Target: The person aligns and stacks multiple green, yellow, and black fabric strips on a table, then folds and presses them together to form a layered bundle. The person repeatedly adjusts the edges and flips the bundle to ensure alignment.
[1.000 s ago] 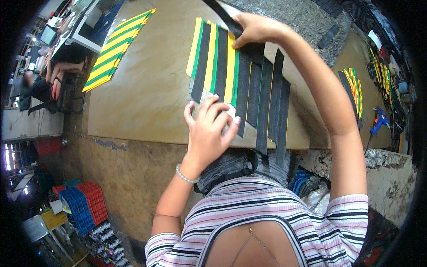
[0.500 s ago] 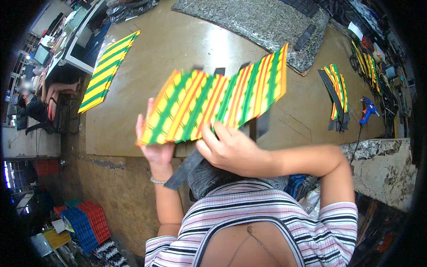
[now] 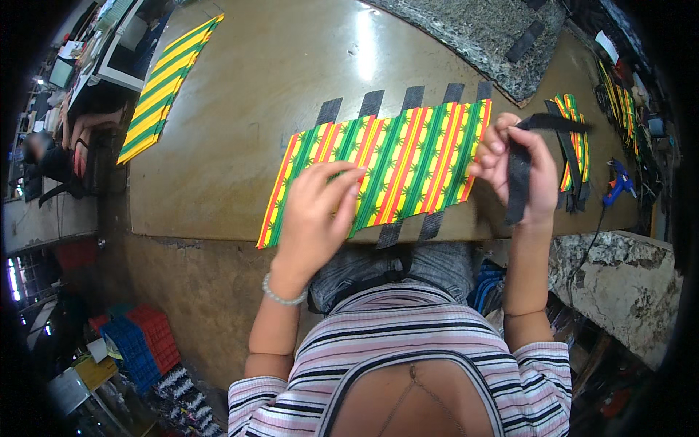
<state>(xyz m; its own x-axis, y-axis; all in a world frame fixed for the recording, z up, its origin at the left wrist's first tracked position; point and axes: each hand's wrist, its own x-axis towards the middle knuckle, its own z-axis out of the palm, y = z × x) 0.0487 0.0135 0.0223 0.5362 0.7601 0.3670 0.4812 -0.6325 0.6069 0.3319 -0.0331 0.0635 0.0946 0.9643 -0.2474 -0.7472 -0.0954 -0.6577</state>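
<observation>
A panel of green, yellow and red striped strips with leaf prints (image 3: 415, 156) lies on the table in front of me. Black webbing straps (image 3: 413, 97) stick out past its far edge, and a few more show at the near edge. Over the panel's left part is my left hand (image 3: 317, 207), thumb and forefinger apart, with nothing seen in it. To the right of the panel, my right hand (image 3: 535, 171) grips a loose black strap (image 3: 518, 178). That strap bends over the fingers, one end hanging down and the other pointing right.
Yellow and green striped strips (image 3: 171, 87) lie at the table's left. On the right are a bundle of strips and black straps (image 3: 571, 146) and a blue glue gun (image 3: 619, 183) with its cord. A speckled slab (image 3: 495, 36) lies at the back. A person (image 3: 54, 164) sits far left.
The panel, held up and tilted half a second ago, now lies flat on the table. My left hand has let go of it. My right hand has moved right and now holds a black strap.
</observation>
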